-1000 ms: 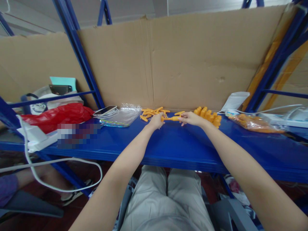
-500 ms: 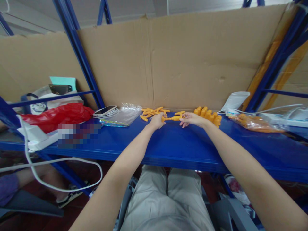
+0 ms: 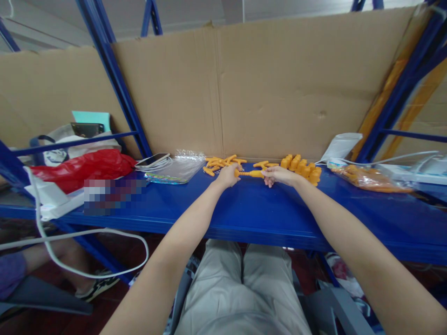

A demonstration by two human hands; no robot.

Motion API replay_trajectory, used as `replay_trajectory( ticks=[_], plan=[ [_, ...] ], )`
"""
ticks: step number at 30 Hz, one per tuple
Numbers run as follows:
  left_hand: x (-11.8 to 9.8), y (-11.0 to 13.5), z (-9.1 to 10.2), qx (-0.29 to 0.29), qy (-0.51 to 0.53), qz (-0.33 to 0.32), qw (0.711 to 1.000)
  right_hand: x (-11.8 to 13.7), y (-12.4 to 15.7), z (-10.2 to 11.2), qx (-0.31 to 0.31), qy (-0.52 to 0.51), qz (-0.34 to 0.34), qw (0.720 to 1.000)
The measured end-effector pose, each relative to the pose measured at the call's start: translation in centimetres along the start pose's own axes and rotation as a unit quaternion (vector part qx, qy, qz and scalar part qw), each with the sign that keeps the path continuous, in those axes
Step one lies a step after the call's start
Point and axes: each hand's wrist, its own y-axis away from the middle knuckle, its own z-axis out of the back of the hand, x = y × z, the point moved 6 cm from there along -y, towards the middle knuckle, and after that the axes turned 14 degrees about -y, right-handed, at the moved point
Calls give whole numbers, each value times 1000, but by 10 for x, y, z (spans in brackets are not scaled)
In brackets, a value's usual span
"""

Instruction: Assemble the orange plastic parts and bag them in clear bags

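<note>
A slim orange plastic piece (image 3: 254, 173) stretches between my two hands, just above the blue shelf top. My left hand (image 3: 228, 176) is closed round its left end. On its right end, the fingers of my right hand (image 3: 275, 176) are pinched. Behind my left hand lies a pile of orange T-shaped pieces (image 3: 220, 162) with thin chain among them. Another orange T-shaped piece (image 3: 261, 164) rests behind the held one. Several thicker orange parts (image 3: 301, 167) stand in a cluster just right of my right hand. My fingers cover both ends of the held piece.
Clear plastic bags (image 3: 181, 170) and a phone (image 3: 155, 160) on a white cable lie to the left. Further left are a red bag (image 3: 87, 170) and a white power strip (image 3: 61, 204). A bag of orange parts (image 3: 370, 177) lies right. Cardboard (image 3: 261, 93) walls the back.
My right hand has closed from loosely spread fingers to a pinch on the right end of the orange piece. My left hand has stayed in place.
</note>
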Motion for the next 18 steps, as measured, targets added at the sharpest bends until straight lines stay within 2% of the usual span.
replay_trajectory(
  ticks=[6,10,15,18],
  plan=[
    [0,1,-1,8,18,-4,1000,0,0,-1,-8,-30,-16,999],
    [2,0,-2,13,37,3,999,4,1,0,-23,-3,-2,1000],
    [3,0,-9,48,68,31,996,12,-4,3,-65,81,80,991],
    [1,0,-14,77,106,45,990,22,-4,2,-118,178,169,962]
  ],
)
